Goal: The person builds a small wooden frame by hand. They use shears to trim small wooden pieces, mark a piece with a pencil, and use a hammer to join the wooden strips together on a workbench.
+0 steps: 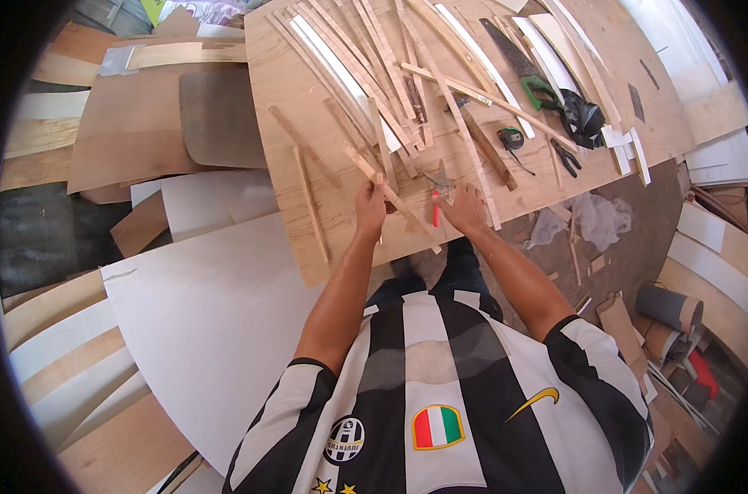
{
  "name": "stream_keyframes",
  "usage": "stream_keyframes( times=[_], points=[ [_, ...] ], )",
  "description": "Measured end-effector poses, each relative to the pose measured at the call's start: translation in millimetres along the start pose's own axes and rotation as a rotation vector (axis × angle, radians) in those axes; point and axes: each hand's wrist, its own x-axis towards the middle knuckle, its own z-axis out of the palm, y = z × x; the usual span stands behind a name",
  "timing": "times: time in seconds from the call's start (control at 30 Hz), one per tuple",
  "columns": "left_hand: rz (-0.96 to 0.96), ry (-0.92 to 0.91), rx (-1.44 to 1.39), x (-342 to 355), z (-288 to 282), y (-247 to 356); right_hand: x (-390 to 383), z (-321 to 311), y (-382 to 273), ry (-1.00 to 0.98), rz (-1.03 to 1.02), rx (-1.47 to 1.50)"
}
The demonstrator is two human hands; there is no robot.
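Observation:
My left hand (371,207) pinches a thin wooden strip (407,216) that slants over the near edge of the plywood table (296,210). Close to it on the right is my right hand (465,210), its fingers curled over a pair of snips (436,206). The snips' metal blades point away from me, and one red handle shows beside the hand; the rest is partly covered. More wooden strips (310,206) lie loose to the left of my left hand.
Farther back lie many long strips (349,58). To the right are a tape measure (511,138), black pliers (566,156), a green-handled saw (539,92) and a black plastic bag (582,119). A white sheet (217,321) stands at left; scraps and clear plastic (600,221) litter the floor.

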Motion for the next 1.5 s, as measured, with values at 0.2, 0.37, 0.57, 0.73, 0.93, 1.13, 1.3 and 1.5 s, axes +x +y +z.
stream_keyframes(
  times=[0.2, 0.37, 0.57, 0.73, 0.93, 1.13, 1.3, 1.5],
  points=[
    [-0.026, 0.044, 0.091, -20.2, -7.3, -11.6, -10.5, 13.4, -4.0, -0.08, 0.227, -0.081],
    [-0.024, 0.015, 0.191, -36.4, -18.1, -26.9, -23.1, 14.3, -18.7, -0.026, 0.213, -0.225],
    [-0.052, 0.01, 0.177, -47.7, -16.8, -37.9, -10.5, 33.9, 10.9, 0.031, 0.153, -0.237],
    [-0.004, 0.043, 0.16, -55.5, -24.2, -49.6, -17.0, 10.3, 16.7, -0.106, 0.131, -0.064],
    [-0.01, -0.028, 0.16, -56.8, -11.3, -60.4, -54.7, -0.9, 44.6, -0.245, -0.082, 0.529],
    [-0.065, -0.124, 0.22, -71.8, 12.5, -60.5, -97.9, -47.1, 8.4, -0.051, -0.198, 0.329],
    [-0.063, -0.188, 0.285, -99.5, 36.2, -67.3, -104.5, -81.8, 13.8, -0.122, -0.256, 0.079],
    [-0.123, -0.155, 0.288, -126.7, 51.4, -55.4, -102.5, -74.7, 37.0, -0.065, -0.113, 0.108]
  ],
)
